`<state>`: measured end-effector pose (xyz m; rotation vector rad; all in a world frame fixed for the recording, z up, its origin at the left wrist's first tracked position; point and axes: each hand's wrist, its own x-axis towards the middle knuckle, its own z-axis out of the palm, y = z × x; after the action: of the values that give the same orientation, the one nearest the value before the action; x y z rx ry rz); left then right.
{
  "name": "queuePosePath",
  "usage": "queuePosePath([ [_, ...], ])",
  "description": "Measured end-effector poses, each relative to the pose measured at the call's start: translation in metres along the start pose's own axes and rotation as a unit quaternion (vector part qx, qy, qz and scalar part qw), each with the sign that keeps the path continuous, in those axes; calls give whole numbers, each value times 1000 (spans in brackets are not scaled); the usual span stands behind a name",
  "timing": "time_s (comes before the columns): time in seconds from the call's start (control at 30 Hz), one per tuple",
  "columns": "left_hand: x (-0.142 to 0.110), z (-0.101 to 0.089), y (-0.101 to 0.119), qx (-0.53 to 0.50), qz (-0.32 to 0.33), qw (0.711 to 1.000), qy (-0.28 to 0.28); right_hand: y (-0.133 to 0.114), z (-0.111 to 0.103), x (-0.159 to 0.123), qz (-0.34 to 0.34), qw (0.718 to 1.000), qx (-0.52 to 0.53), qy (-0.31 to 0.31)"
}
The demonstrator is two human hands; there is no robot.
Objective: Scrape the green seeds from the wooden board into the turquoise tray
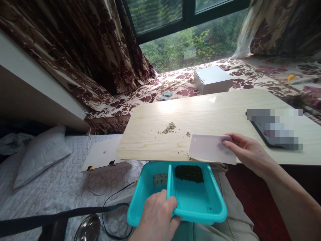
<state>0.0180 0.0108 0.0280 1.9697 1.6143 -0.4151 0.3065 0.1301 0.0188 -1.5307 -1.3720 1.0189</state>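
My left hand (160,214) is closed on the near rim of a turquoise plastic tub (220,204), at its middle divider. The tub sits just below the table's near edge. Dark green grains (189,174) lie in its right compartment, and a thin scatter of pale bits (160,179) is in the left one. With fingers and thumb, my right hand (242,145) pinches the right end of a white card (209,147), which lies low over the table's front edge. Small greenish grains (170,128) are scattered on the wooden table (140,134), some near the card's left end.
A tablet-like dark device (263,134), partly blurred out, lies at the table's right. Behind the table stands a white box (213,78) on the patterned ledge. A flat white box (102,154), a metal bowl (87,227) and cables are on the bed at left.
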Motion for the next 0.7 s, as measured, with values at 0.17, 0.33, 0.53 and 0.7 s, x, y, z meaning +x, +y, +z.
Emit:
queuePosePath([
  [0.17, 1, -1, 2, 7, -3, 1000, -9, -2, -3, -5, 27, 999, 19, -11],
  [0.33, 1, 1, 1, 4, 0, 1000, -5, -6, 3, -2, 21, 999, 28, 27],
  [0.53, 0, 1, 0, -6, -3, 1000, -1, -8, 7, -1, 5, 1000, 25, 15],
  [0.7, 0, 0, 1, -4, -3, 1000, -3, -10, 4, -4, 3, 999, 8, 34],
])
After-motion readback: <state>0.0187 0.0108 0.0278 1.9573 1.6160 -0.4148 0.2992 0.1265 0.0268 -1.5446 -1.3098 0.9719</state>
